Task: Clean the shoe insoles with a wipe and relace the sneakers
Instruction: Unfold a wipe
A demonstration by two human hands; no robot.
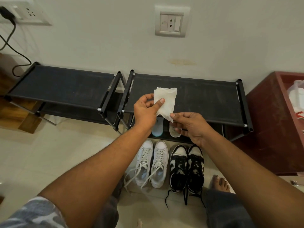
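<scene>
the left hand (145, 111) pinches the left edge of a thin, crumpled white wipe (167, 100) between its thumb and curled fingers. the right hand (189, 125) nips the sheet's near corner with thumb and forefinger, likely to pull it open into a flat cleaning face. just below, under the top shelf of the black fabric shoe rack (205, 99), a pale blue insole (157, 128) and a whitish insole (173, 131) lie side by side, within reach for wiping. nearer, on the floor, white leather sneakers (153, 163) at left and black-and-white sneakers (186, 167) at right stand with laces loose, apparently awaiting relacing.
</scene>
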